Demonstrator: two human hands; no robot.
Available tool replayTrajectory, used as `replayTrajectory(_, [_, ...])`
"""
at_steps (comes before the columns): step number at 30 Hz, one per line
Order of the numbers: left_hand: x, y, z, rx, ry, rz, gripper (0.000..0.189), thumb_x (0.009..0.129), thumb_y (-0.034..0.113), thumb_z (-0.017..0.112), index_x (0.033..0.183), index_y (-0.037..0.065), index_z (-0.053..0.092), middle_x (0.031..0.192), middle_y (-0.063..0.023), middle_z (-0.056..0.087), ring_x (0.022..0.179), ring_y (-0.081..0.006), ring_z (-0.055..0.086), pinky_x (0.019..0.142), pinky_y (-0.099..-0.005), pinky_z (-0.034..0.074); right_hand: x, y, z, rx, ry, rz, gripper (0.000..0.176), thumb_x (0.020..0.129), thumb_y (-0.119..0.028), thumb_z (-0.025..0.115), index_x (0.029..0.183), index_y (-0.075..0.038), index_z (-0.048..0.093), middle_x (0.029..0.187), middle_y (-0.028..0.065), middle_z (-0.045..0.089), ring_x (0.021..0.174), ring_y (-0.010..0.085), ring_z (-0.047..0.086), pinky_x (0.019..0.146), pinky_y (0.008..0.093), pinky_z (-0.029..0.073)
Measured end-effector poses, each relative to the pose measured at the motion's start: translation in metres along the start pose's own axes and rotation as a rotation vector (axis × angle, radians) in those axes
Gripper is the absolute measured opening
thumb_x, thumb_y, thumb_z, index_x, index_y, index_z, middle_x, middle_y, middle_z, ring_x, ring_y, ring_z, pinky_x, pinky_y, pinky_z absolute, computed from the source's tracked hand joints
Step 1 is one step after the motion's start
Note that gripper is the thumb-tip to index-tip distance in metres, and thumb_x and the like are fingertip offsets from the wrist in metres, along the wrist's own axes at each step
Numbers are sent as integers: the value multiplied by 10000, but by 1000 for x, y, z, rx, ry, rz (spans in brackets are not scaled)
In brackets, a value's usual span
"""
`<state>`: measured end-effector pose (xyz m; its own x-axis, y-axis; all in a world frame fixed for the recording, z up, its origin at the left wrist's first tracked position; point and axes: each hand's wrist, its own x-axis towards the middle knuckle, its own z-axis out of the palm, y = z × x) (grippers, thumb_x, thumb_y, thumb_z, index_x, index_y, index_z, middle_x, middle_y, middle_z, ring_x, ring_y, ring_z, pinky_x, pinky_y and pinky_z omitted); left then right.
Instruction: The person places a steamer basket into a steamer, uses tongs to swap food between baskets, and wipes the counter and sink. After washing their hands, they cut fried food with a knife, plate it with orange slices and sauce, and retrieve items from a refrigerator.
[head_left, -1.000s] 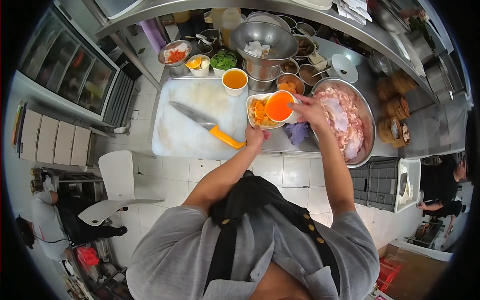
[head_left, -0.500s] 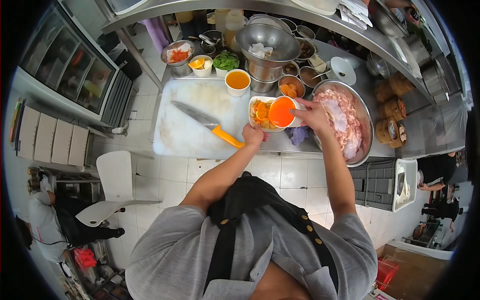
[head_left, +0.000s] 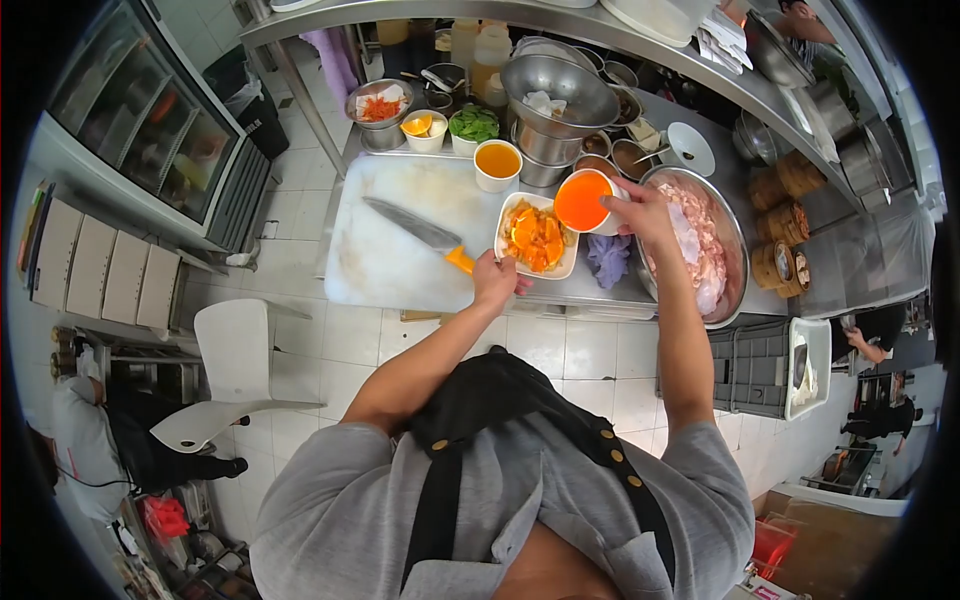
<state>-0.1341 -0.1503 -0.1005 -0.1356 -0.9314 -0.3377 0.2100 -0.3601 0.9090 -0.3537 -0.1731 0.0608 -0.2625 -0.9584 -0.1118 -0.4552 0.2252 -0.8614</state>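
Note:
My left hand [head_left: 496,281] is closed on the near left rim of a white square bowl [head_left: 562,270]. Orange, saucy food pieces with orange slices [head_left: 535,237] fill the bowl. My right hand [head_left: 642,212] grips a white tub of bright orange-red sauce [head_left: 583,200], tilted slightly and held just beyond the bowl's right corner. A knife [head_left: 420,228] lies on the white cutting board [head_left: 365,270], the end of its orange handle partly hidden by my left hand. Another tub of amber liquid [head_left: 497,163] stands behind the bowl.
A large steel basin of raw meat [head_left: 698,240] sits at the right, with a crumpled purple cloth [head_left: 608,258] beside it. Tubs of herbs [head_left: 474,124] and orange pieces [head_left: 424,128] line the back. A steel shelf [head_left: 430,18] spans overhead. Bamboo steamers [head_left: 780,226] stand far right.
The sauce tub has moved from over the bowl to beyond its right corner. More of the food shows, with glossy orange sauce on it. The whole view has shifted slightly.

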Motion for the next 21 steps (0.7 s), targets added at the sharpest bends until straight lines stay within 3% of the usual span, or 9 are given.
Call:
replayTrajectory(16, [-29, 23, -82, -56, -13, -5, 231, 924, 82, 397, 1073, -82, 463, 774, -186, 633, 576, -235, 664, 411, -301, 511, -36, -36, 46, -43, 12, 6, 539, 672, -247, 759, 1165, -68, 633, 761, 35, 622, 602, 80, 555, 466, 215, 470])
replayTrajectory(21, [-33, 27, -100, -22, -7, 9, 251, 925, 82, 399, 1099, -89, 457, 793, -196, 633, 576, -243, 660, 419, -310, 505, -44, -45, 62, -41, 10, 7, 525, 707, -238, 746, 1185, -65, 618, 812, 32, 633, 641, 77, 569, 480, 210, 475])
